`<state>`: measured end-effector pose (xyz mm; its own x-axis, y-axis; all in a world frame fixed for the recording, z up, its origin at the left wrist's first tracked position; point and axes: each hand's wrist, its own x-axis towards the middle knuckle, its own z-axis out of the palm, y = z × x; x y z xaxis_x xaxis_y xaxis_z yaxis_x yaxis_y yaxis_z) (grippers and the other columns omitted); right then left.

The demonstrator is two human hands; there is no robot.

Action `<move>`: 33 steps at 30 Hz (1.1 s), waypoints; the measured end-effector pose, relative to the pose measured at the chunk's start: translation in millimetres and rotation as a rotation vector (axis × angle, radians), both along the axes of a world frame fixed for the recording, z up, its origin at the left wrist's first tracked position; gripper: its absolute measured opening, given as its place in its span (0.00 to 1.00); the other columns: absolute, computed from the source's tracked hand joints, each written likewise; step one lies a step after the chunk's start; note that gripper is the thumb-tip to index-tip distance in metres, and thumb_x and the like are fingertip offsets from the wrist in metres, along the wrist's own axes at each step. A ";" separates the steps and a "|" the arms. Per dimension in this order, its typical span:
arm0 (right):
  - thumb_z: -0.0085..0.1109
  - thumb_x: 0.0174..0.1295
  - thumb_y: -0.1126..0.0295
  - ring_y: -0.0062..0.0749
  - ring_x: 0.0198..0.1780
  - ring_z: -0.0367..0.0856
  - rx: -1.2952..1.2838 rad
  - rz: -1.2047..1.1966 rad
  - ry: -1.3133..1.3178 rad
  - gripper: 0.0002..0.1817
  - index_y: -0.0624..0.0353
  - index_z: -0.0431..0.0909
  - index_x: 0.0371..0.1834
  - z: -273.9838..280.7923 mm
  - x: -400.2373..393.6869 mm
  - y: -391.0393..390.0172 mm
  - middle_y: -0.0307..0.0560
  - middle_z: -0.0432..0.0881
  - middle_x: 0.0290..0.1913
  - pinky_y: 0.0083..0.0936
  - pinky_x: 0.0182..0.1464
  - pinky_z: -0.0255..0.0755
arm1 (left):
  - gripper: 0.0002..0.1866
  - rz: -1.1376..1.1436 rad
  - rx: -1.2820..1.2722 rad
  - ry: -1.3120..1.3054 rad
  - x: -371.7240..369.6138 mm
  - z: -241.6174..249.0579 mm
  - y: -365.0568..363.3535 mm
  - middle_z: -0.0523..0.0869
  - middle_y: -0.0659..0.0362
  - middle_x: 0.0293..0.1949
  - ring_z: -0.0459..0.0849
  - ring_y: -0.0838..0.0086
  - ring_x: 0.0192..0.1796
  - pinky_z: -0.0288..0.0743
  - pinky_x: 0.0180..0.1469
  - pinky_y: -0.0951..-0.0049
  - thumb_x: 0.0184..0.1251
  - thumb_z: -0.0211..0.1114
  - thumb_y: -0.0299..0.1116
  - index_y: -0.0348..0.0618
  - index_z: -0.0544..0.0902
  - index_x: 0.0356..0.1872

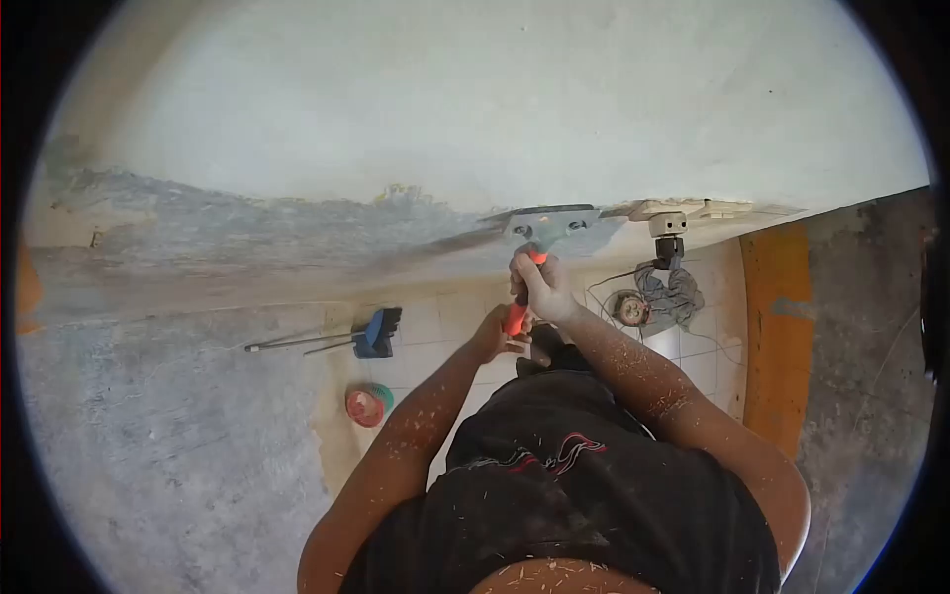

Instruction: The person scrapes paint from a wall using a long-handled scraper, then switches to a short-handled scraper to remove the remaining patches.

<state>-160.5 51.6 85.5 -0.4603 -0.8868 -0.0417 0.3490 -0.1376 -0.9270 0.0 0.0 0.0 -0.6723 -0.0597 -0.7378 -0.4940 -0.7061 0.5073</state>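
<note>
Both my hands are on a long-handled wall scraper (517, 315) with an orange-red and black grip. My right hand (544, 287) is wrapped round the upper grip, just under the head. Lower down, my left hand (492, 335) closes round the end of the handle. The wide scraper blade (552, 220) lies against the wall, at the border between white paint and a grey stripped band (327, 233). Pale flakes cling to both forearms.
Right of the blade, a wall socket (668, 224) holds a black plug (669, 247) with cables. Below lie a grey cloth (678, 297) and a round device (630, 308). A blue dustpan (377, 333) and a red container (365, 407) are on the tiled floor, left.
</note>
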 end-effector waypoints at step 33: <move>0.53 0.63 0.69 0.21 0.11 0.61 0.376 -0.157 -0.103 0.10 0.55 0.68 0.24 60.1 -15.7 -8.3 0.35 0.64 0.12 0.22 0.15 0.55 | 0.21 -0.014 -0.784 -0.033 -33.1 -0.7 70.0 0.80 0.46 0.18 0.81 0.54 0.25 0.69 0.28 0.58 0.62 0.61 0.47 0.37 0.80 0.24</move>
